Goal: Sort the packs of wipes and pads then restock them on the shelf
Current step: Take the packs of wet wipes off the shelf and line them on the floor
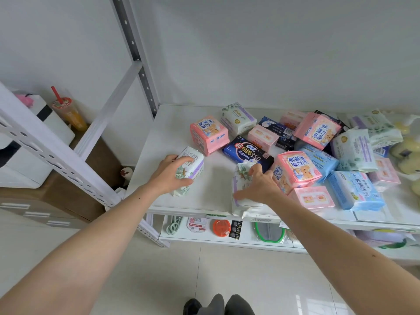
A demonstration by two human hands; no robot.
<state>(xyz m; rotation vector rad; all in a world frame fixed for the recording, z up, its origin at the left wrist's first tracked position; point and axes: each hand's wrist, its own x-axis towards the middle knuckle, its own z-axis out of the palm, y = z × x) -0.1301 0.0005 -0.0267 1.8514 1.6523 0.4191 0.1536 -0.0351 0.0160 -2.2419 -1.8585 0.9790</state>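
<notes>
On the white shelf (172, 123) my left hand (169, 175) grips a white pack with green leaves and a purple stripe (193, 164), standing near the shelf's left front. My right hand (258, 185) grips a second white leaf-print pack (242, 205) at the front edge, thumb on its left side. Behind and to the right lies a jumble of packs: pink bear-print packs (208, 134), a dark blue pack (247, 153), light blue packs (354, 193), small pink packs (312, 197) and more white leaf packs (238, 117).
A grey shelf upright (138, 62) stands at the back left corner. The lower shelf (204, 239) holds small goods, among them an orange lid (221, 226) and a green-rimmed item (269, 233). Yellow soft items (406, 155) lie at far right. A drink cup (68, 110) sits left.
</notes>
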